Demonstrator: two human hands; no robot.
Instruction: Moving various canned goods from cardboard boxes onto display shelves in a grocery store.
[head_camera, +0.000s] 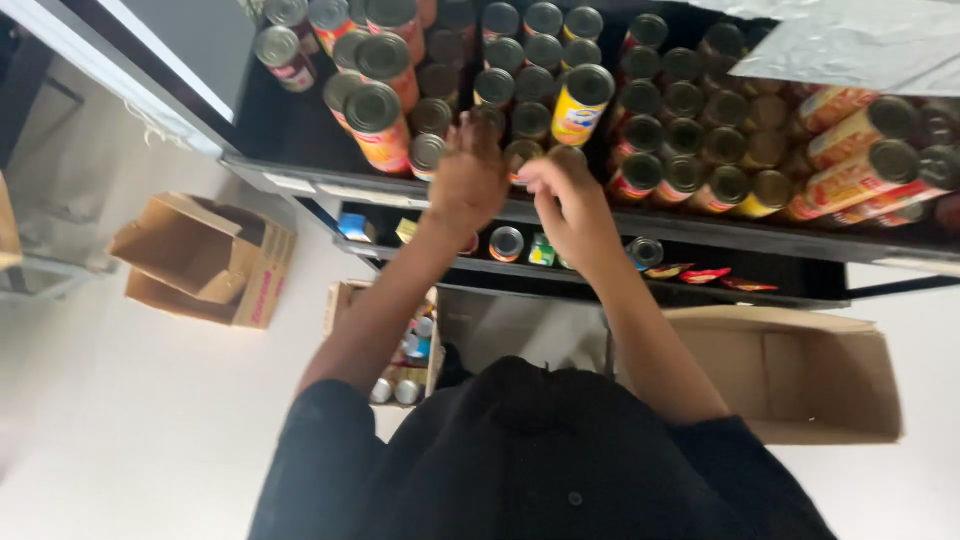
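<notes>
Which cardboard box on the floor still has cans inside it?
The small cardboard box below the left arm, by the shelf's foot: cans show inside. The flapped box at left and large box at right show none.

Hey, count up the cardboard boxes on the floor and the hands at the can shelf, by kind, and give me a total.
Cardboard boxes: 3 (open box at left, box holding cans, large box at right)
Hands: 2 (left hand, right hand)
Total: 5

small tin (522, 155): round, silvery lid, upright | front row of shelf (300, 180), between both hands | neighbours: touching cans either side | label hidden
</notes>
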